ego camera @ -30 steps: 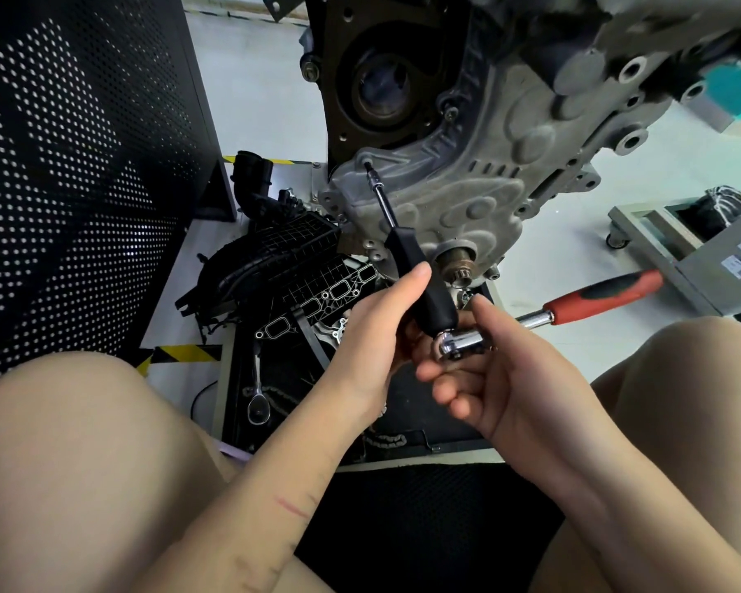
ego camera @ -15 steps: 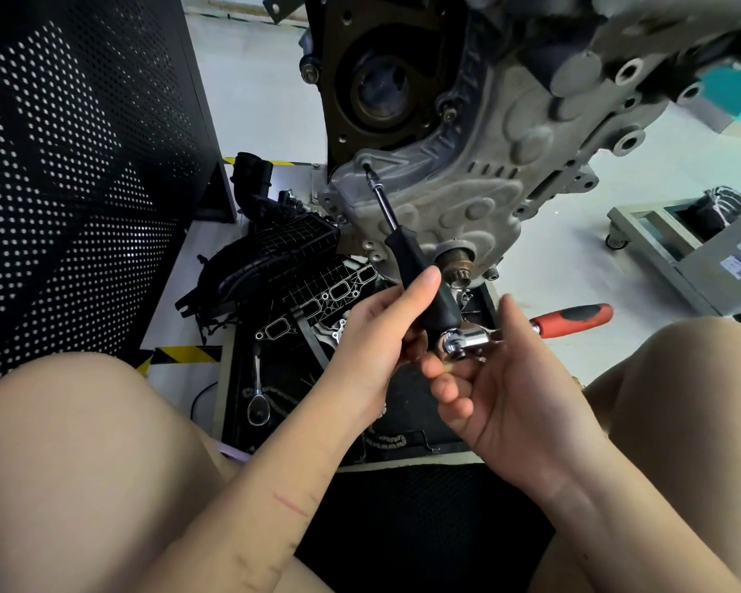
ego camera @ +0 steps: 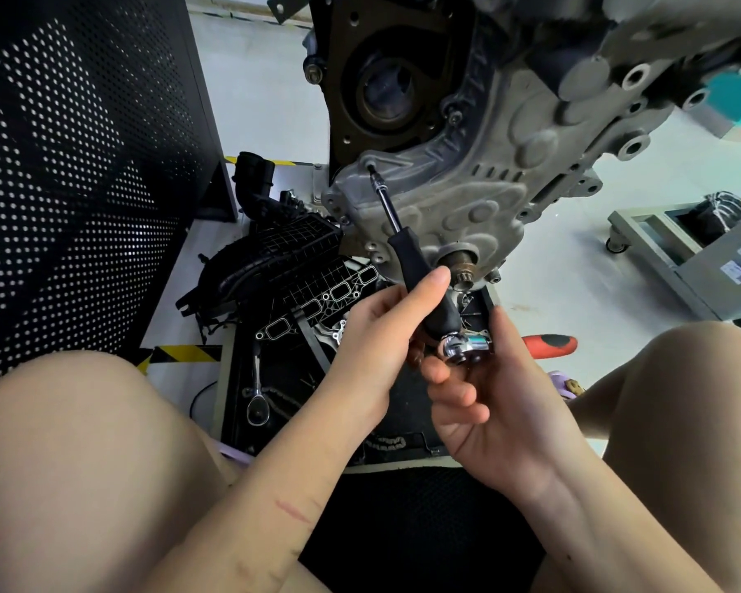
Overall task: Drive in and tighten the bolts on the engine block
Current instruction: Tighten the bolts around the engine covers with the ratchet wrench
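The grey engine block (ego camera: 480, 181) hangs above the floor, its cover facing me. A black-handled extension driver (ego camera: 416, 267) runs from a bolt (ego camera: 371, 168) at the cover's upper left corner down to a chrome ratchet head (ego camera: 460, 345). My left hand (ego camera: 373, 336) grips the black handle, thumb stretched along it. My right hand (ego camera: 484, 391) holds the ratchet just behind its head; the red ratchet grip (ego camera: 550, 345) sticks out to the right behind the hand. The driver tip sits on the bolt.
A black tray (ego camera: 232, 391) on the floor holds a black intake manifold (ego camera: 283, 258), a second ratchet (ego camera: 257, 391) and a chain. A perforated black panel (ego camera: 78, 164) stands at the left. A grey wheeled cart (ego camera: 694, 250) is at the right. My bare knees frame the bottom.
The red ratchet handle has swung downward and toward me, from pointing up-right to nearly level behind my right hand. The left hand and driver stayed in place.
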### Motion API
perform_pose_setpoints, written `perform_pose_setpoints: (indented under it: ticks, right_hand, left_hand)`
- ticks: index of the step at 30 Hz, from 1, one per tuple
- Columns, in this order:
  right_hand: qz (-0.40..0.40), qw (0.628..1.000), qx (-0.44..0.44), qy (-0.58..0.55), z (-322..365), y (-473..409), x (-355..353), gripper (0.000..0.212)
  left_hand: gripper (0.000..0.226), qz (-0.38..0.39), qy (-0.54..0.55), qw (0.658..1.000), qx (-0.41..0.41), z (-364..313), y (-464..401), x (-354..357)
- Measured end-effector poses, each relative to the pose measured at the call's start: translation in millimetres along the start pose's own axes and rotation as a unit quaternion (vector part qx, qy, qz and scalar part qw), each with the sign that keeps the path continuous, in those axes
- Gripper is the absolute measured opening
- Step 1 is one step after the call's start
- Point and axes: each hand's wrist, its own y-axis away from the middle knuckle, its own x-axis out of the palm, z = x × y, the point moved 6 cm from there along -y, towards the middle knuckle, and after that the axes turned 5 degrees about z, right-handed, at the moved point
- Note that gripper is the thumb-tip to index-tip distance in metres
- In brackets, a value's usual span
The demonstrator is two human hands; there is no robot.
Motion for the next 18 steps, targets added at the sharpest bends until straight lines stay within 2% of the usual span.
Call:
perform_pose_setpoints:
  ticks: [5, 12, 18]
  right_hand:
    - [0.005, 0.997, 0.015, -0.072, -9.1, 1.9, 9.9, 0.072]
    - [-0.013, 0.998, 0.028, -0.051, -7.5, -0.7, 1.8, 0.063]
    - [-0.001, 0.999, 0.046, -0.015, -8.7, -3.3, 0.2, 0.049]
  left_hand:
    - [0.03, -0.031, -0.027, 0.999, 0.017, -5.8, -1.4, -7.8]
    - [0.027, -0.006, -0.033, 0.999, -0.016, -1.9, -2.6, -6.2]
    - [0.027, -0.013, -0.049, 0.999, -0.006, -0.1, -3.8, -4.9]
